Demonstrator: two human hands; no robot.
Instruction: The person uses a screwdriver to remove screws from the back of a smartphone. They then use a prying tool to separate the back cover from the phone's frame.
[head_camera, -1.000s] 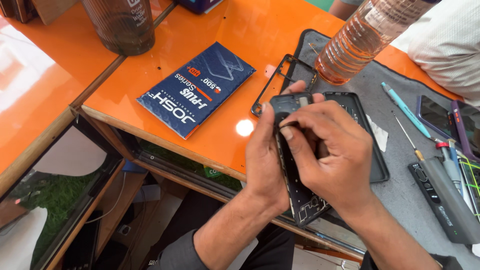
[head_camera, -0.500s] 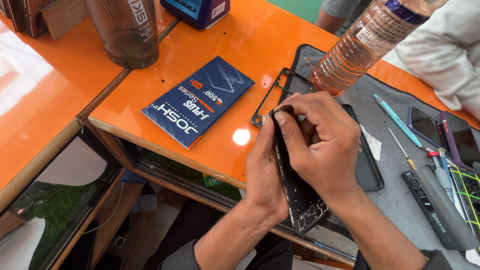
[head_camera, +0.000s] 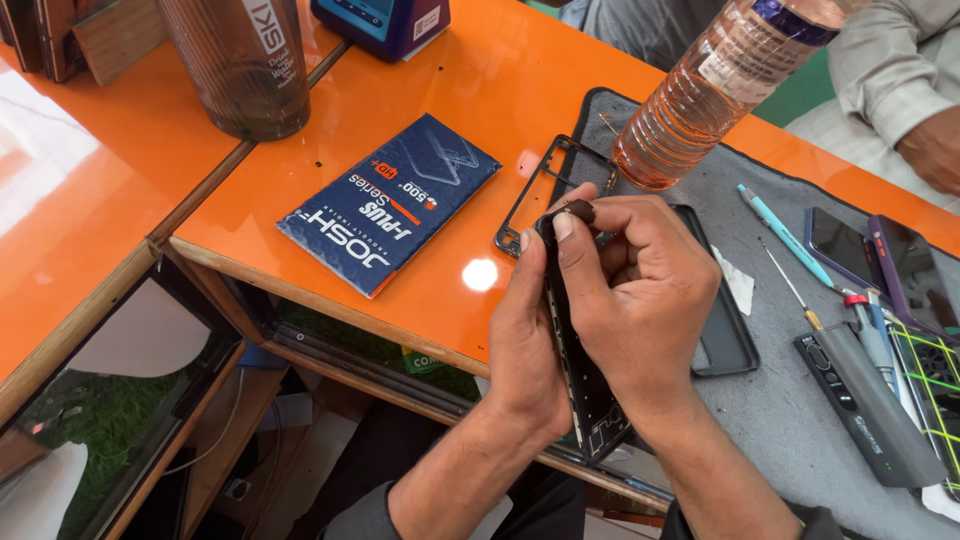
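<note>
Both hands hold a black opened phone body (head_camera: 590, 400) turned on its edge above the front of the orange table (head_camera: 500, 80). My left hand (head_camera: 528, 340) cups it from the left side. My right hand (head_camera: 640, 290) wraps it from the right, with thumb and forefinger pinched at its top end. A bare black phone frame (head_camera: 530, 195) lies flat on the table just behind the hands. A dark flat phone part (head_camera: 725, 340) lies on the grey mat (head_camera: 780, 420), partly hidden by my right hand.
A blue flat box (head_camera: 395, 205) lies left of the hands. A plastic bottle of orange liquid (head_camera: 715, 90) stands behind them. On the mat to the right lie a teal pen-like tool (head_camera: 785, 235), a thin screwdriver (head_camera: 790, 285), phones (head_camera: 880, 265) and a grey tool case (head_camera: 865, 405). Another person's arm (head_camera: 900, 90) rests at the far right.
The phone body has turned from lying nearly flat to standing on its edge between my hands. My right hand's fingers have shifted up to its top end.
</note>
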